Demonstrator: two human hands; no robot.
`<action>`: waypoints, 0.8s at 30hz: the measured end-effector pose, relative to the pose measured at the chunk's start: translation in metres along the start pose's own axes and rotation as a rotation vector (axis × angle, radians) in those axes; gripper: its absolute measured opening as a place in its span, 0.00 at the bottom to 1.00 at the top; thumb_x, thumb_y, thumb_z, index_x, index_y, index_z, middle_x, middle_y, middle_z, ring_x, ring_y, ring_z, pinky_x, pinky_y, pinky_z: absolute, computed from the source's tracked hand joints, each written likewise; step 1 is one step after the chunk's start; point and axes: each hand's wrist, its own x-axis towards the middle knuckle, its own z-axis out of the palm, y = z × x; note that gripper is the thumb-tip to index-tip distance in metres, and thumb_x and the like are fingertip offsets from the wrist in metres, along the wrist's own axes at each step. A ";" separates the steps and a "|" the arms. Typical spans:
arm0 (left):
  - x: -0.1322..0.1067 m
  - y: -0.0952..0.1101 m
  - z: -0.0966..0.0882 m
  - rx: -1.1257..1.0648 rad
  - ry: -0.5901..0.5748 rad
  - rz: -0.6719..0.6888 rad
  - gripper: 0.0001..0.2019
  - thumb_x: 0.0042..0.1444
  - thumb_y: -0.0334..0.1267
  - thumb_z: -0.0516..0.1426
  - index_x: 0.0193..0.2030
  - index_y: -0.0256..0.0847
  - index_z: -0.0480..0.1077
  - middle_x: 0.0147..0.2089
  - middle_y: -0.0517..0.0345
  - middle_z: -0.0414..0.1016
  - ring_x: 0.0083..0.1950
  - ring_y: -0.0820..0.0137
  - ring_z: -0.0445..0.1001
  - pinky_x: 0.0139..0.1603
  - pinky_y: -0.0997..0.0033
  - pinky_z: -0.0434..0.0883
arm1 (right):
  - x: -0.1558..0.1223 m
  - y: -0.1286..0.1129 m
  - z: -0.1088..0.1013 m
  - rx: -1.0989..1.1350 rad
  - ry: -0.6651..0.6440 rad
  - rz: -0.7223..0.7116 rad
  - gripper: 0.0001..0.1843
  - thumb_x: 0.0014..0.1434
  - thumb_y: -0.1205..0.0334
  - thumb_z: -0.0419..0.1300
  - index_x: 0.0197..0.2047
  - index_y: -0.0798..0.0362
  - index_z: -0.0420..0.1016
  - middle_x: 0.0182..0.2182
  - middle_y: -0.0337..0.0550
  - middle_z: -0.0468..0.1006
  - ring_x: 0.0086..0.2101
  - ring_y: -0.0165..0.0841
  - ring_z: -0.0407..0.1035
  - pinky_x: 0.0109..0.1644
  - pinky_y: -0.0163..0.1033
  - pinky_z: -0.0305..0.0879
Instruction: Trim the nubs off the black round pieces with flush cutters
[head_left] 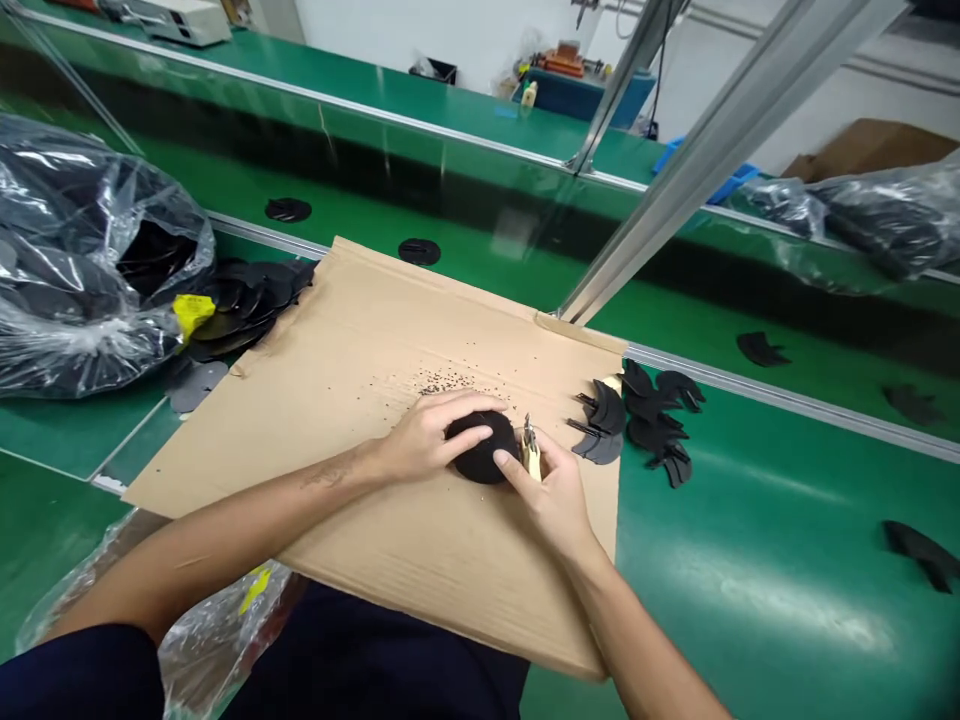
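Between my two hands is a round black disc-shaped part (pixel 480 462), held just above a cardboard sheet (pixel 420 540). My left hand (pixel 427 435) grips its left side, thumb laid across the face and fingers along the far edge. At the right edge, the thumb of my right hand (pixel 551 490) presses on the disc. That same hand also holds small cutting pliers (pixel 531 455) with pale yellow handles, jaws pointing up and away. Small black crumbs (pixel 450 383) lie scattered on the cardboard beyond the disc.
Curved black pieces (pixel 600 420) lie at the cardboard's right edge, with more pieces (pixel 660 415) beside them. To the left, black discs (pixel 251 300) spill from a clear plastic bag (pixel 82 270). A metal post (pixel 720 170) slants up behind the cardboard. Single discs (pixel 418 251) lie on the green surface beyond.
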 end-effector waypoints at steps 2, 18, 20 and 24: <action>0.000 -0.001 -0.001 0.033 0.005 0.072 0.12 0.66 0.35 0.58 0.55 0.40 0.74 0.50 0.50 0.82 0.51 0.67 0.80 0.55 0.64 0.77 | -0.001 -0.001 0.001 -0.019 -0.018 0.001 0.17 0.57 0.45 0.67 0.36 0.51 0.73 0.31 0.38 0.71 0.33 0.34 0.64 0.39 0.38 0.66; -0.005 0.009 0.000 -0.118 0.018 0.014 0.18 0.63 0.45 0.62 0.56 0.41 0.74 0.46 0.49 0.80 0.43 0.68 0.78 0.45 0.64 0.77 | -0.009 -0.005 0.003 -0.156 0.046 -0.318 0.05 0.63 0.60 0.65 0.36 0.49 0.73 0.29 0.38 0.75 0.28 0.31 0.67 0.32 0.37 0.65; -0.005 0.010 -0.001 -0.211 -0.023 0.013 0.14 0.63 0.46 0.62 0.51 0.41 0.77 0.41 0.51 0.81 0.41 0.68 0.78 0.43 0.66 0.77 | -0.010 -0.005 0.003 -0.146 0.033 -0.410 0.03 0.63 0.64 0.65 0.37 0.48 0.74 0.31 0.39 0.77 0.29 0.32 0.70 0.33 0.37 0.66; -0.005 0.016 -0.002 -0.290 -0.018 0.011 0.13 0.63 0.42 0.62 0.51 0.41 0.78 0.43 0.49 0.82 0.44 0.67 0.78 0.45 0.65 0.76 | -0.008 -0.002 0.002 -0.150 0.032 -0.498 0.08 0.61 0.70 0.64 0.40 0.47 0.74 0.33 0.39 0.79 0.32 0.32 0.73 0.36 0.37 0.68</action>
